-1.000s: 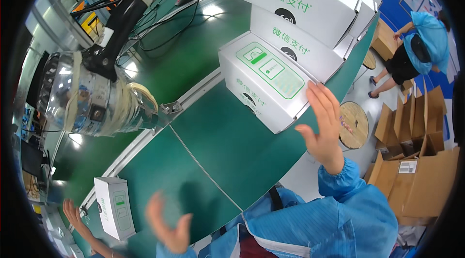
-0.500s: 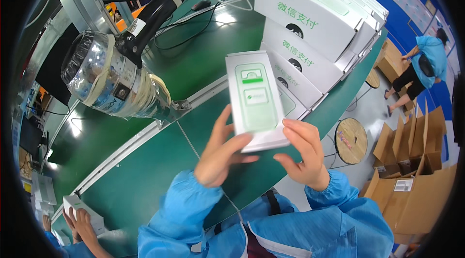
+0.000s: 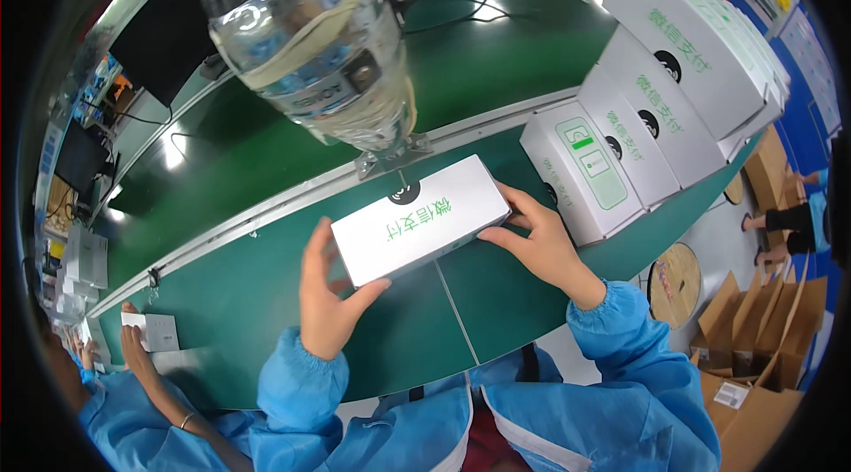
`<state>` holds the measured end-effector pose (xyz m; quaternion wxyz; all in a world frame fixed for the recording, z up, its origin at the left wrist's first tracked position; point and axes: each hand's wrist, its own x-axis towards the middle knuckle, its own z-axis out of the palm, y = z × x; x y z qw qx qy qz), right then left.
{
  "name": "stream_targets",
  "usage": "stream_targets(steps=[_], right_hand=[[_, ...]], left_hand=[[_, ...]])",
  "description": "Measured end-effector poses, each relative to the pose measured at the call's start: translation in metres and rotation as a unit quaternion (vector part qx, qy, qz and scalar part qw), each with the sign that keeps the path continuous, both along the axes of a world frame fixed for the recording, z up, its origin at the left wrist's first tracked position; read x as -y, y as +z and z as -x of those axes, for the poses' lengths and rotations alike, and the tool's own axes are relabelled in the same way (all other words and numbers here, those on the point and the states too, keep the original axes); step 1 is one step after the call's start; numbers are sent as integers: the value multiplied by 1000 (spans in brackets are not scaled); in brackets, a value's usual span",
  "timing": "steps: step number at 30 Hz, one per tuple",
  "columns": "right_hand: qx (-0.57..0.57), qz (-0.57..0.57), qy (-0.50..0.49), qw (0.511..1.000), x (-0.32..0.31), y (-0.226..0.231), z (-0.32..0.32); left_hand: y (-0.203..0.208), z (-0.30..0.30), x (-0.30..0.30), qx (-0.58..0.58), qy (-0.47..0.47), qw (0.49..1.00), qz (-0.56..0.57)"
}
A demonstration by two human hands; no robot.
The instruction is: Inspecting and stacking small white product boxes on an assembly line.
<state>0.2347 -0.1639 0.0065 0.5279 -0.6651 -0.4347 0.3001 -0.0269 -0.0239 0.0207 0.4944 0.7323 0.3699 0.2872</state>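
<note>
A white box (image 3: 377,241) with green print and a round black mark lies on its long side between my hands, its print upside down to me. My left hand (image 3: 326,299) grips its left end, thumb at the near lower corner. Around the right end are the fingers and thumb of my right hand (image 3: 542,246). Whether the box rests on the green table (image 3: 257,304) or is just above it, I cannot tell. Right of my right hand stands a stack of similar white boxes (image 3: 567,148); the nearest one shows a green printed panel on top.
A clear bottle-like container (image 3: 310,38) wrapped in bands stands on a metal bracket (image 3: 390,157) beyond the box. At lower left, a co-worker's hand (image 3: 137,357) touches a small white box (image 3: 161,333). Brown cartons (image 3: 749,330) and a round stool (image 3: 675,286) are at right.
The box has been turned from upright, printed panel facing me, onto its long side and lowered. My left hand moved left to its end. The view has shifted, so the stack appears further right.
</note>
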Motion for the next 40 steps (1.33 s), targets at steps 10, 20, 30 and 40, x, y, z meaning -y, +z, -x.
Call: stream_targets(steps=[10,20,30,40], right_hand=[[19,-104,-23,994,-45,-7,-13],[117,-137,-59,982,-54,-10,-11],[123,-160,-70,977,-49,-21,-17],[161,-160,-73,971,-51,-20,-18]], left_hand=[[3,-23,-35,51,-9,998,-41],[-28,-25,-50,133,-1,989,-66],[-38,-25,-49,161,-48,984,-67],[-47,-21,-53,171,-63,983,19]])
